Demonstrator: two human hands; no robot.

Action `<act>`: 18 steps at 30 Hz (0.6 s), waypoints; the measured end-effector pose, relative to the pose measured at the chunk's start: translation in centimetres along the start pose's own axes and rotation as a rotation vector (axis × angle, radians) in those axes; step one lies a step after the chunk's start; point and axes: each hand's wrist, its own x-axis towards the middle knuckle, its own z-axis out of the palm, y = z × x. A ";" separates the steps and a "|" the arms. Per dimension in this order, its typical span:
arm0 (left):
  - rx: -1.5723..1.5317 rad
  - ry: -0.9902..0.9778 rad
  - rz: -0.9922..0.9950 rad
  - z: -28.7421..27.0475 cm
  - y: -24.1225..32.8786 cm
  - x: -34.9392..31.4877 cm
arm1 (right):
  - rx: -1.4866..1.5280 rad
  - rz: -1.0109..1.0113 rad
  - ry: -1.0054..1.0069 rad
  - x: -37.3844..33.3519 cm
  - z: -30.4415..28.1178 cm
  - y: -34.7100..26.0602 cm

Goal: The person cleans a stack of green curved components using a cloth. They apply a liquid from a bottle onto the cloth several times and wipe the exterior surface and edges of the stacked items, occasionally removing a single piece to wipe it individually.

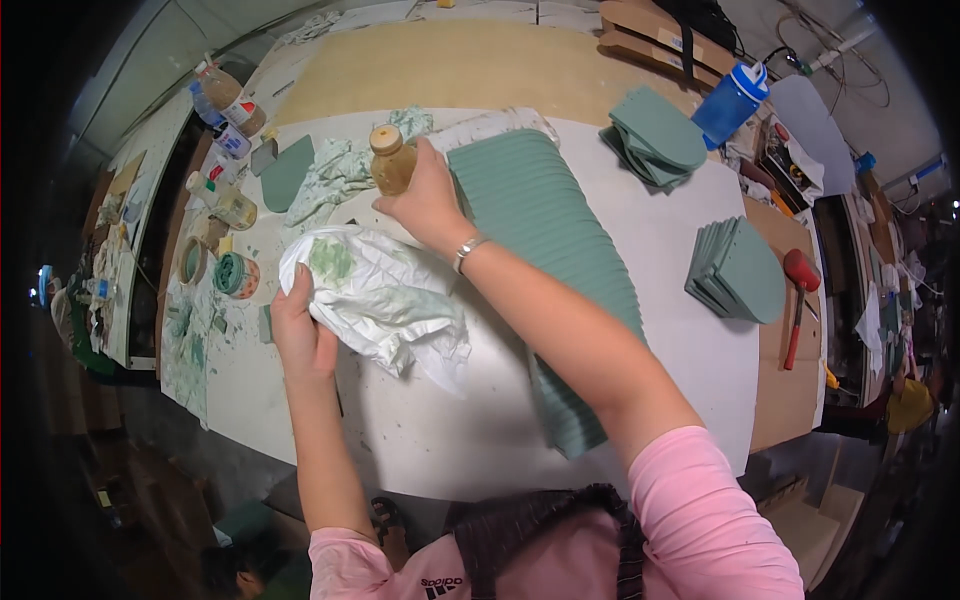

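Crumpled white cloth [385, 300], stained green, was gripped at its left edge by the left hand [300, 335].
Right hand [425, 195] had its fingers wrapped around a small amber bottle [390, 160] standing near the white table [680, 250]'s far edge. One long overlapping row of green arched panels [550, 250] lay just right of the cloth; two smaller green stacks [735, 270] sat well apart, bare tabletop between them.

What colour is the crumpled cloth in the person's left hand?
The cloth is white, smeared with pale green stains. The head view shows it best.
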 end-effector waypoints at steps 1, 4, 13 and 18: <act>-0.004 -0.003 0.004 0.0 0.0 0.6 | -0.048 -0.017 0.123 1.2 0.9 0.1; 0.035 0.044 0.015 0.1 -0.8 2.2 | -0.131 -0.046 0.234 2.8 2.9 1.5; 0.126 0.112 0.099 -1.7 -1.7 4.9 | -0.224 -0.355 0.005 2.6 5.8 2.7; 0.215 0.179 0.161 -2.0 -1.7 3.5 | -0.621 -0.607 -0.099 0.8 7.1 2.1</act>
